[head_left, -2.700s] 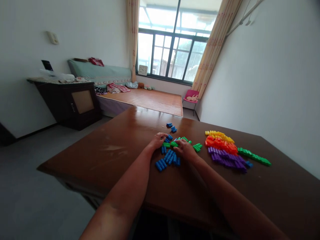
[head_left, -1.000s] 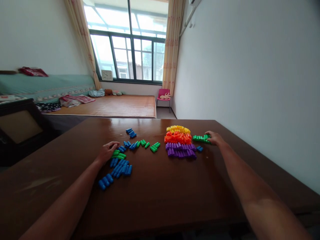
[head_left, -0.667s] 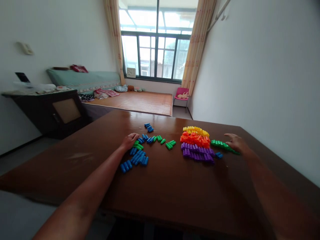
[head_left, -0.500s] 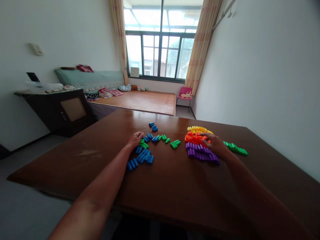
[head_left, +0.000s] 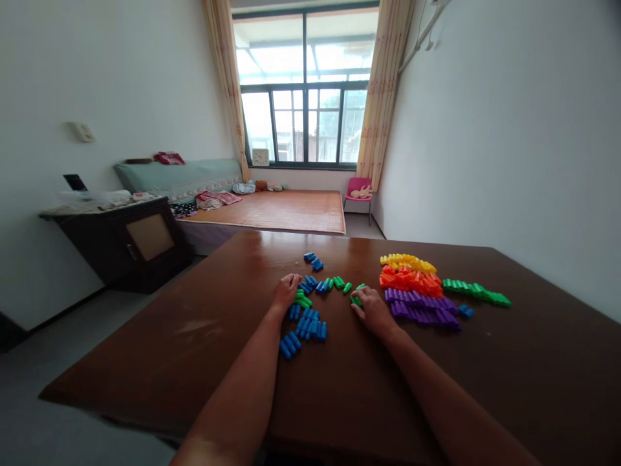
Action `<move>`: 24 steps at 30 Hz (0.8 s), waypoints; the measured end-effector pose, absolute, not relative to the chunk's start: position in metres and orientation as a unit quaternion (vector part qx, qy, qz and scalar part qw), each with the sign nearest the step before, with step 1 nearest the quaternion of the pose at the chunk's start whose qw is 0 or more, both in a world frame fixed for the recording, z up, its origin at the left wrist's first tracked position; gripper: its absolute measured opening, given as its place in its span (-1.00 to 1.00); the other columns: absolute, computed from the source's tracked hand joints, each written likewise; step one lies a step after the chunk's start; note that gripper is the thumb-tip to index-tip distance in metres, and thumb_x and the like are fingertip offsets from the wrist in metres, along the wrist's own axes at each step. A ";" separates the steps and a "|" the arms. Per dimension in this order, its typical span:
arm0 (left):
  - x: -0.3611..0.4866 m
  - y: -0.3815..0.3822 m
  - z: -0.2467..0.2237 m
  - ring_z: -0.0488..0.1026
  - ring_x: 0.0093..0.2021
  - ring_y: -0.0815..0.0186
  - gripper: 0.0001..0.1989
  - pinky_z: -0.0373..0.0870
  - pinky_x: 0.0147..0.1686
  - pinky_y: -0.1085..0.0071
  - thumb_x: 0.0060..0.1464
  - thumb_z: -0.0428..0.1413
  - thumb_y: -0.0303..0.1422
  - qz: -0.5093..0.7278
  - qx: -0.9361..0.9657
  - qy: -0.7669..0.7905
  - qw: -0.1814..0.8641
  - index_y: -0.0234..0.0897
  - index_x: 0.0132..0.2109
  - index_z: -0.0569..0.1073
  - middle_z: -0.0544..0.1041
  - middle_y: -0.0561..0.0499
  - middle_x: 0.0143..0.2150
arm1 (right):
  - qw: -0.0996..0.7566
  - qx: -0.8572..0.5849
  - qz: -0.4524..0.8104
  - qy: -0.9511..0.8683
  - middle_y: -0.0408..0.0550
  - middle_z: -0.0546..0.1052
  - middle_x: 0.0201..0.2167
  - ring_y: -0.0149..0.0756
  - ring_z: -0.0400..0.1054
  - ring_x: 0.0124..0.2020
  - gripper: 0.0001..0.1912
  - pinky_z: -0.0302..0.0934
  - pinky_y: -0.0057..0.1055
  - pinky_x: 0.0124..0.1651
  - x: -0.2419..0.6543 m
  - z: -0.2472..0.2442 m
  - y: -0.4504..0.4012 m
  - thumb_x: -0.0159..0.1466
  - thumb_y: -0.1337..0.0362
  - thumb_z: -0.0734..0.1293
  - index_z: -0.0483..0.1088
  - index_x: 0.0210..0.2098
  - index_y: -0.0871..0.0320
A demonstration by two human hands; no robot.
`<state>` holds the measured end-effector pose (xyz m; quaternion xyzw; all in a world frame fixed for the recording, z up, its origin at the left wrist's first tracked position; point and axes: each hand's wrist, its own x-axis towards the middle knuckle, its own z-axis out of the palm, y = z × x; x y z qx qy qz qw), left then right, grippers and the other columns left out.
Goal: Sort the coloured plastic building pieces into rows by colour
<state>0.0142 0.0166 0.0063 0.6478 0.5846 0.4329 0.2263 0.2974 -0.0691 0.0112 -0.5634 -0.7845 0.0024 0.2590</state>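
Observation:
My left hand [head_left: 286, 291] rests on the table with its fingers curled together, beside the green pieces [head_left: 303, 299] and blue pieces [head_left: 309, 323]. What its fingers hold, if anything, is hidden. My right hand [head_left: 373, 312] reaches over a small cluster of green plastic pieces [head_left: 358, 287], its thumb and fingers closed about them and partly covering them. The pieces are short, glossy and rounded like little bullets. Between my hands lie more loose green pieces [head_left: 338, 283] and blue pieces [head_left: 323, 287].
To the right lie rows of yellow pieces [head_left: 408, 261], orange pieces [head_left: 411, 280] and purple pieces [head_left: 422, 308]. A green row [head_left: 478, 292] and a few blue pieces [head_left: 466, 311] sit farther right. Blue pieces [head_left: 314, 261] lie at the back of the brown table [head_left: 194, 349].
My right hand has moved left from the orange and purple rows to the green cluster. Blue pieces now show beside the purple rows. The view has shifted; my left hand stays by the same pieces.

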 end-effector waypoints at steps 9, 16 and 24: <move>0.016 0.013 0.011 0.56 -0.26 0.21 -0.66 0.45 -0.27 0.37 0.16 -0.03 -0.16 0.453 0.632 0.583 0.236 -0.24 -0.29 0.57 0.63 -0.06 -0.30 | 0.265 -0.526 0.075 -0.805 0.01 0.50 -0.20 -0.10 0.32 -0.13 -0.76 0.24 -0.20 -0.04 0.309 0.011 -0.068 0.23 0.18 0.31 0.37 -0.12 0.09; 0.015 0.014 0.013 0.55 -0.25 0.19 -0.64 0.44 -0.23 0.35 0.12 -0.04 -0.12 0.462 0.627 0.584 0.230 -0.22 -0.34 0.56 0.63 -0.05 -0.31 | 0.280 -0.505 0.094 -0.811 -0.01 0.50 -0.21 -0.12 0.36 -0.15 -0.72 0.27 -0.23 -0.08 0.316 0.006 -0.067 0.21 0.17 0.32 0.37 -0.09 0.05; 0.002 0.027 0.003 0.57 -0.19 0.12 -0.57 0.49 -0.17 0.25 0.09 -0.07 -0.03 0.443 0.653 0.564 0.244 -0.22 -0.28 0.55 0.63 -0.08 -0.26 | 0.315 -0.538 0.108 -0.774 -0.05 0.52 -0.15 -0.13 0.36 -0.07 -0.69 0.24 -0.27 -0.04 0.307 0.005 -0.064 0.16 0.18 0.38 0.40 -0.09 0.03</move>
